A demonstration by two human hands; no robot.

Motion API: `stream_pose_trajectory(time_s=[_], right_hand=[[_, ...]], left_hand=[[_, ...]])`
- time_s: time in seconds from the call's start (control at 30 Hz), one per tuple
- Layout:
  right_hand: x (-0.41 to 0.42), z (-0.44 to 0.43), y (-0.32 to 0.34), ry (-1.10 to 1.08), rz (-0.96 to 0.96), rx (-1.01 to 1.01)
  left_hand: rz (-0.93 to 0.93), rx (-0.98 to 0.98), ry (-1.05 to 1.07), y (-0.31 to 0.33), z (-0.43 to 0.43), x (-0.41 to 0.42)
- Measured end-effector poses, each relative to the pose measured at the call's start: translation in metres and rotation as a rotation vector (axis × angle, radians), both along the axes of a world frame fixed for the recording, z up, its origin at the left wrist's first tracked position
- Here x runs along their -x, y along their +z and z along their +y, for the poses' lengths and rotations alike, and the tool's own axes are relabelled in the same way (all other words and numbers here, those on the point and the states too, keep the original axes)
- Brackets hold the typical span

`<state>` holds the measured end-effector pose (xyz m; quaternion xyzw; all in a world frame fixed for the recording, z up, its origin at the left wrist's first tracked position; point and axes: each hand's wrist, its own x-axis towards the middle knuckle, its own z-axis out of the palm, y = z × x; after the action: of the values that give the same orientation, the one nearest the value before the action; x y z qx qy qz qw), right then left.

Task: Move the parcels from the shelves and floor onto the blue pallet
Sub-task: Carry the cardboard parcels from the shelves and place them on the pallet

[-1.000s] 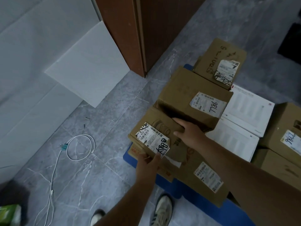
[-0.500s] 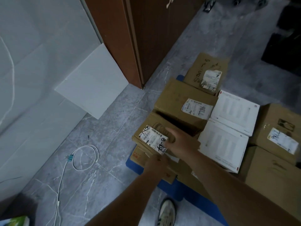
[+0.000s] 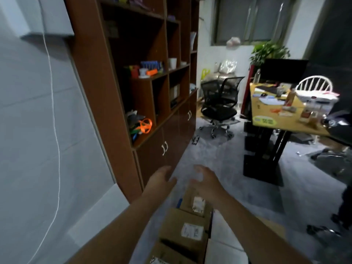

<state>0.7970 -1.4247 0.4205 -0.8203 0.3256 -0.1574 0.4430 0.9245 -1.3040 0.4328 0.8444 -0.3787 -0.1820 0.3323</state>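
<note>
White cable (image 3: pixel 55 115) hanging down the grey wall. Brown wooden shelf unit (image 3: pixel 106 88): open compartments holding small coloured bits, with one orange ring-shaped piece (image 3: pixel 146 125) sitting in the lowest. Left hand (image 3: pixel 161 178) hovering in mid-air, fingers loose, gripping nothing. Three brown cardboard parcels (image 3: pixel 185 230) lying in a row under the forearms, with two white flat boxes (image 3: pixel 224 235) touching them on the right. Sliver of blue pallet (image 3: pixel 178 202) showing beside the far parcel. Right hand (image 3: pixel 206 181) hovering too, relaxed and empty. Two black mesh office chairs (image 3: pixel 219 105) standing beyond, and one yellow table (image 3: pixel 274 119) carrying clutter.
</note>
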Motion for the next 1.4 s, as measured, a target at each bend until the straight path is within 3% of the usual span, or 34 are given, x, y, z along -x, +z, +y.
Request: stream_pose_trajectory(time_s=[0.1, 0.23, 0.43, 0.7, 0.97, 1.17, 1.4], right_hand=[[0.008, -0.024, 0.087, -0.064, -0.051, 0.223], [0.032, -0.026, 0.170, -0.137, -0.045, 0.361], [0.073, 0.000, 0.234, -0.286, 0.012, 0.474], [0.136, 0.064, 0.236, -0.565, 0.090, 0.457], [0.243, 0.179, 0.225, -0.952, 0.244, 0.397], [0.334, 0.289, 0.237, -1.243, 0.355, 0.391], [0.410, 0.447, 0.237, -1.544, 0.313, 0.416]], left_hand=[[-0.107, 0.130, -0.024, 0.080, -0.010, 0.001], [-0.217, 0.231, -0.153, 0.156, -0.024, 0.012], [-0.374, 0.312, -0.405, 0.214, -0.033, 0.025], [-0.428, 0.366, -0.728, 0.227, -0.033, 0.060], [-0.391, 0.418, -1.104, 0.219, -0.005, 0.165], [-0.361, 0.440, -1.351, 0.211, 0.051, 0.259], [-0.295, 0.546, -1.630, 0.226, 0.158, 0.377]])
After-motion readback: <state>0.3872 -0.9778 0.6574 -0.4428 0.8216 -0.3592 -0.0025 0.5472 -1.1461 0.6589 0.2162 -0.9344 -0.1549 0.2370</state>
